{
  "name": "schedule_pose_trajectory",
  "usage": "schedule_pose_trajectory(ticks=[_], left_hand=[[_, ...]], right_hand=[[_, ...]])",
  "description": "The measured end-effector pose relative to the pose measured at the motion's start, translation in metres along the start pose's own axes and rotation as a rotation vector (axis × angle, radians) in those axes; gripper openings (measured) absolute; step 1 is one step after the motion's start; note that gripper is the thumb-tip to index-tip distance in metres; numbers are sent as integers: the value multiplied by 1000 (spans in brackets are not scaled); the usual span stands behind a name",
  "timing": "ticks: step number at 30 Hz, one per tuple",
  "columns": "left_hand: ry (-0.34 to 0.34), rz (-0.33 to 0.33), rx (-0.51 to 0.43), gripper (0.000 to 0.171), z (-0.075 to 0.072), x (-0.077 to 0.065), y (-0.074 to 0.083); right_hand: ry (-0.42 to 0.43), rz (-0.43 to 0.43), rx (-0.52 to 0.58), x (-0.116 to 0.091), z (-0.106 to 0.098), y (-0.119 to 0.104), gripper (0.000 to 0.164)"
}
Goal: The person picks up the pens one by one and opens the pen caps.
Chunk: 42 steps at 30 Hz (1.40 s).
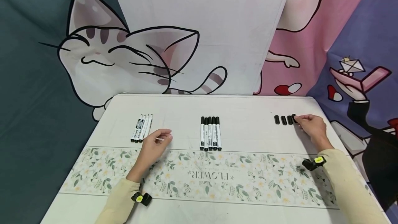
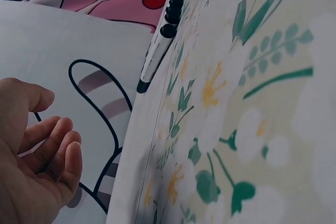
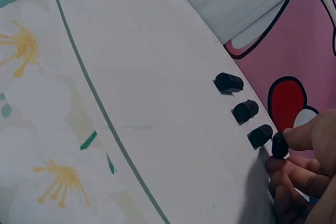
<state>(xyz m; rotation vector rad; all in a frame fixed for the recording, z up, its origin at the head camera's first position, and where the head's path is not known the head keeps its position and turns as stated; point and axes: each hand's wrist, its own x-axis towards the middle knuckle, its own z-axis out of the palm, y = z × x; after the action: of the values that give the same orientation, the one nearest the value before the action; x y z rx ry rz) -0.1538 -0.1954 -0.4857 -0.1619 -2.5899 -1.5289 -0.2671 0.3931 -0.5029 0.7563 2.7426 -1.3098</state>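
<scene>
At the right of the table, my right hand [image 1: 312, 127] pinches a black marker cap [image 3: 280, 145] between thumb and fingertips. Three more black caps [image 1: 284, 120] stand beside it in a row to the left. My left hand [image 1: 156, 144] holds nothing; its fingers are loosely bent, palm inward, close to the right of the uncapped markers [image 1: 140, 129]. Those white markers lie side by side with their tips pointing to the far edge. In the middle of the table lies a row of capped white markers [image 1: 210, 134], black caps toward the far edge.
The white table mat [image 1: 245, 127] carries a flowered band [image 1: 217, 179] across its front half. Behind the far edge hangs a cloth with a cartoon cat [image 1: 124, 54]. A small black camera [image 1: 314, 162] is strapped to each wrist.
</scene>
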Motion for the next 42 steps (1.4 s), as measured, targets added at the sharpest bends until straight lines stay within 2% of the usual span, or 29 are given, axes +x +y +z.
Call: schedule_pose_trajectory(ticks=[7, 11, 18, 25, 33, 37, 42], left_hand=[[-27, -5, -4, 37, 8, 4, 1], [-30, 1, 2, 37, 14, 8, 7], [-42, 34, 0, 32, 22, 20, 21], [-48, 33, 38, 30, 36, 33, 34], [-85, 38, 115, 32, 56, 36, 33], [-113, 39, 130, 36, 66, 39, 31], [-155, 8, 175, 44, 77, 44, 31]], right_hand=[[-40, 9, 2, 2, -4, -1, 58], [-46, -33, 3, 1, -9, -3, 56], [53, -258, -162, -20, -18, -27, 57], [110, -426, -100, -58, -11, -63, 54], [157, -606, -29, -95, 9, -87, 42], [148, -687, 14, -112, 19, -97, 34], [126, -770, 56, -133, 35, -108, 28]])
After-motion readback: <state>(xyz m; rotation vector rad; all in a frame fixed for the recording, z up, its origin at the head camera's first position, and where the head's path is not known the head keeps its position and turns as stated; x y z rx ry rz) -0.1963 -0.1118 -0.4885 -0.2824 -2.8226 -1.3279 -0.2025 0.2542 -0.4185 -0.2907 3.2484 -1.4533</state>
